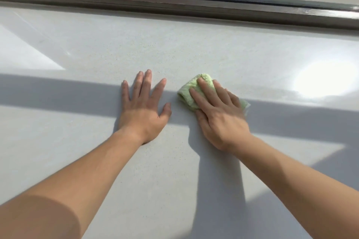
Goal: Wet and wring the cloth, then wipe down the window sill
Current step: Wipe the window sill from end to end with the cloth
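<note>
Across the whole view: pale grey speckled window sill (174, 48), glossy, with sun patches at far left and right and a dark shadow band running left to right through the middle. At the far edge, dark window frame (194, 4) spans the full width, glass above it, blurred trees outside. Both bare forearms come in from the near edge. Left hand (142, 110) lies palm-down flat on the sill, left of centre, fingers (138, 81) spread apart, holding nothing. Right hand (219, 114) just to its right, palm-down on a folded light green cloth (191, 87); fingers slightly spread and flat, pressing the cloth onto the sill, not curled round it. Cloth sits mid-sill, right of centre, on the shadow band's far edge, sticking out beyond the fingertips on the far-left side; a small corner shows at the hand's right side. Hands close, not touching.
</note>
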A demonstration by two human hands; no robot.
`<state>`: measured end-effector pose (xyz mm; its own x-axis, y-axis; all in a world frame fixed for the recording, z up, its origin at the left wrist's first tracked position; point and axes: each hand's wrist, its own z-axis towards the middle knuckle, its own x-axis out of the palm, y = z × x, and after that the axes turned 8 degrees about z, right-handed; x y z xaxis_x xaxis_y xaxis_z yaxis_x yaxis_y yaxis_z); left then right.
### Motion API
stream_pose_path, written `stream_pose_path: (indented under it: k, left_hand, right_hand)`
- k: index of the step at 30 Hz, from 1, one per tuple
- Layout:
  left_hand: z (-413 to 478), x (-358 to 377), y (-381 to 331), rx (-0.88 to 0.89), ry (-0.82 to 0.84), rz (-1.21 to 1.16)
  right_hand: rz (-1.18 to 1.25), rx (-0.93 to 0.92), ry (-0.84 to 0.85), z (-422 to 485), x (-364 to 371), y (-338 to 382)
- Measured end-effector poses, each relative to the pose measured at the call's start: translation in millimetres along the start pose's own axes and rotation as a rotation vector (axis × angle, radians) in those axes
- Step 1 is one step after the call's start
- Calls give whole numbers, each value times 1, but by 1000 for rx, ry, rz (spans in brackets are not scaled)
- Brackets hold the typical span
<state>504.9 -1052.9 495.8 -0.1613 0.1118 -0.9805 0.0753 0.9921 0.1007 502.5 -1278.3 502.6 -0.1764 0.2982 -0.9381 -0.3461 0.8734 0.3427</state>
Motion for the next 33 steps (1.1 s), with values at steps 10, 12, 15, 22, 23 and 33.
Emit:
stream_pose_path:
  k: [10,12,15,22,23,33]
  left_hand:
    - [0,3,8,42,-20,-159]
    - [-1,0,12,70,-26,-243]
    - [-11,-4,17,94,-5,-256]
    - [-122,5,10,15,-11,-280]
    - [-132,8,12,22,35,-248]
    - [-143,22,16,75,16,-51]
  right_hand:
    - [9,136,-86,-45,24,41]
    - [-13,-6,-22,-62,21,33]
    - [30,200,-49,-50,9,11]
    - [2,172,-96,-108,44,88]
    - [10,88,-65,-118,44,87]
    - [-14,359,-191,-117,41,77]
